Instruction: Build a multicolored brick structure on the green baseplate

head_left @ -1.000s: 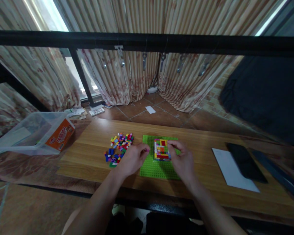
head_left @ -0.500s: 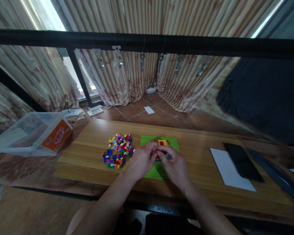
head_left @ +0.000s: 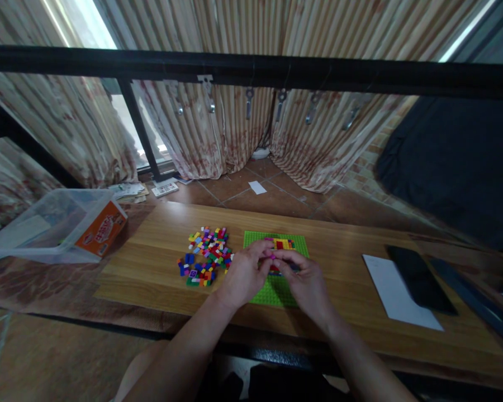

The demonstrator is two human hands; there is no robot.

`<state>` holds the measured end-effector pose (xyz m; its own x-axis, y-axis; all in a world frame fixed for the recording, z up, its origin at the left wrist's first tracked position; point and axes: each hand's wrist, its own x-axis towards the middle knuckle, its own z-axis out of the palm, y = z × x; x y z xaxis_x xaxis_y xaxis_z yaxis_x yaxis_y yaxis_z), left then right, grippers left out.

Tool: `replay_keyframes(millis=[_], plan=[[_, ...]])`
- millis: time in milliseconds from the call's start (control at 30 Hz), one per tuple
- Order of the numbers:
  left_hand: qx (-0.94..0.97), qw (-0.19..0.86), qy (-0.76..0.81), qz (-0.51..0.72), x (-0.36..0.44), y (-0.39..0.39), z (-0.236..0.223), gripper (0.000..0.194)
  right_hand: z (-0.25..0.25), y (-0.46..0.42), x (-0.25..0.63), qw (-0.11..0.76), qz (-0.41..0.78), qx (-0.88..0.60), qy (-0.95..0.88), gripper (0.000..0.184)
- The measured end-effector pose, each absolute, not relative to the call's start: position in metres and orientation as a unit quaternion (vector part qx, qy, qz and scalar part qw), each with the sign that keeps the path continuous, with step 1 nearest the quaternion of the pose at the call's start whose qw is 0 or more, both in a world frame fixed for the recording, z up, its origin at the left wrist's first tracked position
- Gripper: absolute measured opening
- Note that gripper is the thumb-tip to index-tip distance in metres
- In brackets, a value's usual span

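Note:
Both my hands meet over a green studded baseplate (head_left: 272,293) on the wooden table. The fingers of my left hand (head_left: 247,269) are pinched together at a small magenta toy brick (head_left: 272,257). From the other side, my right hand (head_left: 304,276) closes its thumb and fingertips on the same brick. Behind the fingertips, several yellow, red and other coloured bricks (head_left: 280,244) are built up on the baseplate; my hands hide part of them. To the left of my left hand lies a loose pile of small coloured bricks (head_left: 209,245).
A clear plastic bin (head_left: 62,223) with an orange label stands at the left. On the right of the wooden table (head_left: 146,268) lie a white sheet (head_left: 396,296) and a dark flat device (head_left: 421,279). A black rail (head_left: 235,70) with hanging clips crosses beyond the table.
My fingertips stay together above the baseplate, with small shifts of the fingers around the magenta brick. The whole view has moved slightly; the brick pile looks unchanged.

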<state>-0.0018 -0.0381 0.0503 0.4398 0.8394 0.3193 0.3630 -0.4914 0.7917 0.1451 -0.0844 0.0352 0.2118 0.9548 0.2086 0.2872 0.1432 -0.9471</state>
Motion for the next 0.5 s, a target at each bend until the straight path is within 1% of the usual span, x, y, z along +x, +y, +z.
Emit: replay_keyframes(millis=[133,233,400,500], plan=[[0.774,0.349,0.379,0.367,-0.001,-0.039,0.050,0.021,0.034,-0.083,0.147,0.522,0.285,-0.579,-0.557,0.017],[0.773,0.357,0.378,0.362,-0.001,-0.037,0.049,0.023,0.034,-0.081,0.152,0.513,0.248,-0.578,-0.585,0.017],[0.775,0.298,0.462,0.312,-0.005,-0.030,0.048,0.026,0.031,-0.076,0.163,0.492,0.155,-0.612,-0.599,0.019],[0.773,0.282,0.503,0.264,-0.007,-0.028,0.047,0.025,0.027,-0.074,0.165,0.478,0.137,-0.623,-0.603,0.019]])
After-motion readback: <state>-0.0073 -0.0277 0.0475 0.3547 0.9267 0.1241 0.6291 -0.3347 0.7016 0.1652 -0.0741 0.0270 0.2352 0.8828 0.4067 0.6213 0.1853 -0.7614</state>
